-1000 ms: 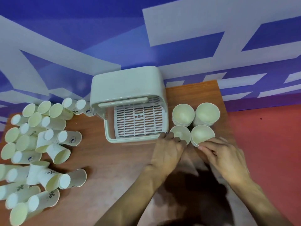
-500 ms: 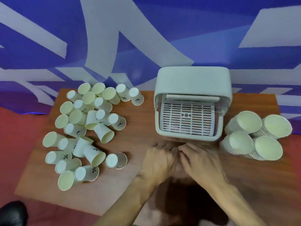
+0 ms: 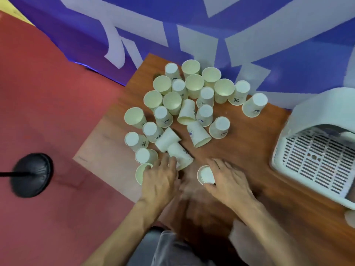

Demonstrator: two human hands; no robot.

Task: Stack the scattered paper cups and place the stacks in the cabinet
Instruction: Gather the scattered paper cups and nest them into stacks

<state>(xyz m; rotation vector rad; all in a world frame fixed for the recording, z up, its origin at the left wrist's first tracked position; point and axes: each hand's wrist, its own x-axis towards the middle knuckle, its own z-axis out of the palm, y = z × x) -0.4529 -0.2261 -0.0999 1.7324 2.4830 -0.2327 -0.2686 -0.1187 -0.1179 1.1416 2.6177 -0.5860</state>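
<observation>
**Loose paper cups** lie clustered on the far left part of the wooden table. Some are upright, some upturned, some on their sides, and many touch. At the near edge of the cluster my right hand grips one upturned cup, with fingers and thumb curled round its wall. My left hand lies flat with its fingers extended. Its fingertips touch a lying cup, and the hand covers part of an open-mouthed cup (the thumb is hidden). The pale cabinet stands at the right of the table, well apart from the cluster, its front open on a slatted white tray. Behind the table is a blue wall with white shapes. To the left is red floor, where a black round base rests.
</observation>
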